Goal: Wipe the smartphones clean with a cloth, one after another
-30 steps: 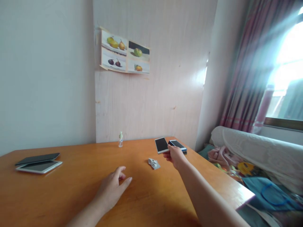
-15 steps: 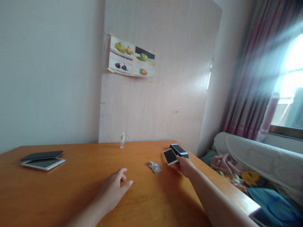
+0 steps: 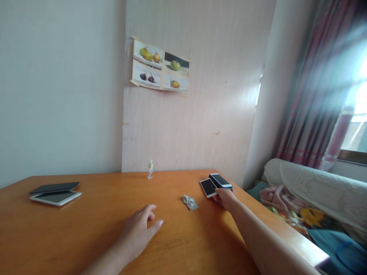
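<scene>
My right hand [image 3: 225,198] grips a white smartphone [image 3: 208,187] by its near right corner, thumb on top. Its dark screen faces up, low over the table and close beside a second phone [image 3: 220,180] with a blue edge. Whether the two phones touch, I cannot tell. My left hand [image 3: 140,227] holds nothing; its fingers are apart and partly bent above the table's near middle. Between the hands, a little farther off, lies a crumpled grey cloth [image 3: 190,202].
On the wooden table [image 3: 94,229], a small spray bottle [image 3: 150,169] stands near the back edge. At left, a dark flat tablet-like thing [image 3: 54,187] leans over a white tablet [image 3: 57,198]. A bed with a rolled white mat [image 3: 312,183] adjoins the right edge.
The smartphone in my right hand has come down slightly and lies flatter beside the blue-edged phone. My left hand has hardly moved. The whole view has shifted a little.
</scene>
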`<control>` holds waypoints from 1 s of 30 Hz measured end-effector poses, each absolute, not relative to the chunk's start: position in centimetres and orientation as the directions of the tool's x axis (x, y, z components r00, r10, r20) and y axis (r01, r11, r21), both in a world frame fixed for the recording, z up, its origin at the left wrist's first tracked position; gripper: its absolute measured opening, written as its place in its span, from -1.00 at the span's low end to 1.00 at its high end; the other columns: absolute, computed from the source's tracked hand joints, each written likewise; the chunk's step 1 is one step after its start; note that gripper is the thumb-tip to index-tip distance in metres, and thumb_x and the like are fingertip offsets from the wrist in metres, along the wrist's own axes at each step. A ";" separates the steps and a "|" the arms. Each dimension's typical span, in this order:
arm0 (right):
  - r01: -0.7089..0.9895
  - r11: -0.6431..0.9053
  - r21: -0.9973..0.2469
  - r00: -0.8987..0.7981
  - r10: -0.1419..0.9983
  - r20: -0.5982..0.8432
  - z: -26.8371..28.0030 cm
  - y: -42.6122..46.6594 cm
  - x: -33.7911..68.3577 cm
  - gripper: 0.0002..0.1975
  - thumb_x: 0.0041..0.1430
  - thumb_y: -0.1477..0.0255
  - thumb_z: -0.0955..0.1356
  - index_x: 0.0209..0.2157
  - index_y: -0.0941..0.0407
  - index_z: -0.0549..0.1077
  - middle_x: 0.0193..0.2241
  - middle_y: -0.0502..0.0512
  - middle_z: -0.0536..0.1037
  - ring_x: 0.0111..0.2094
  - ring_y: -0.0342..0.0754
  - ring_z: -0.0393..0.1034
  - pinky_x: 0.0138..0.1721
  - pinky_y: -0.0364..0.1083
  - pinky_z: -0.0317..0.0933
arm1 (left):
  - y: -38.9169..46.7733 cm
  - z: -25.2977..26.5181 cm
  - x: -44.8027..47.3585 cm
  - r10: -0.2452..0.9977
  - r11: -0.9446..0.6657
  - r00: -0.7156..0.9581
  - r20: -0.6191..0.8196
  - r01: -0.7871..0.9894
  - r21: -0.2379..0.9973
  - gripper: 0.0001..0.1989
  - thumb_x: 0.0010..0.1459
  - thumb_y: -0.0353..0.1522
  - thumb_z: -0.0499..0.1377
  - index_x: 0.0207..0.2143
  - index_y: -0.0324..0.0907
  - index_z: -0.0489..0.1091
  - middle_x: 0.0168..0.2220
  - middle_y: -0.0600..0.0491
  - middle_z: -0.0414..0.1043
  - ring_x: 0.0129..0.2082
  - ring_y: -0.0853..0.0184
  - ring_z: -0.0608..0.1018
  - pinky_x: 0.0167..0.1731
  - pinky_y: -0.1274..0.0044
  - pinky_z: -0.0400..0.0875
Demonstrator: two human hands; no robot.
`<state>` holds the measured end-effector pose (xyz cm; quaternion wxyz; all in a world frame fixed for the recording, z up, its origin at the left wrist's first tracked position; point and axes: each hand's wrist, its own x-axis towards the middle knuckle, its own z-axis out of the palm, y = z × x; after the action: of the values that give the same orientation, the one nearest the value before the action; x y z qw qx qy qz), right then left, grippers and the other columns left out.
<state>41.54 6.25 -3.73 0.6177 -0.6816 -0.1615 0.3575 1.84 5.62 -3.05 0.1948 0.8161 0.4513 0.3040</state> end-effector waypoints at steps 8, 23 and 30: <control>-0.144 -0.202 -0.969 0.655 0.714 -0.246 -2.7 2.0 42.1 -0.80 0.26 0.44 0.34 -0.10 0.22 0.42 -0.29 0.15 0.55 -0.41 -0.11 0.45 -0.40 -0.11 0.39 | 6.2 -3.7 1.7 0.847 -0.529 0.421 0.325 0.599 0.601 -0.45 0.14 -0.03 0.09 0.07 -0.17 0.29 -0.14 -0.05 0.49 -0.08 0.16 0.54 0.00 0.36 0.35; -0.106 -0.079 -0.991 0.805 0.578 -0.132 -3.6 -9.5 48.0 -0.91 0.13 0.56 0.34 -0.28 0.20 0.42 -0.67 0.01 0.48 -0.71 -0.19 0.30 -0.75 -0.27 0.06 | 7.5 -4.5 1.5 0.832 -0.554 0.427 0.354 0.621 0.555 -0.41 0.13 0.03 0.09 0.07 -0.17 0.34 -0.12 -0.04 0.51 -0.10 0.17 0.56 -0.04 0.39 0.41; -0.100 -0.074 -0.992 0.827 0.549 -0.124 -4.3 -7.8 49.0 -0.92 0.09 0.56 0.35 -0.32 0.20 0.43 -0.63 0.04 0.50 -0.68 -0.19 0.34 -0.73 -0.28 0.12 | 7.4 -4.4 1.5 0.840 -0.542 0.424 0.339 0.615 0.573 -0.42 0.13 0.02 0.09 0.06 -0.17 0.35 -0.11 -0.05 0.51 -0.09 0.17 0.56 -0.04 0.38 0.42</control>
<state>48.96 -7.85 -4.33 0.6609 -0.6904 -0.1625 0.2452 1.48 7.44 -4.35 0.1846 0.8235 0.4415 0.3047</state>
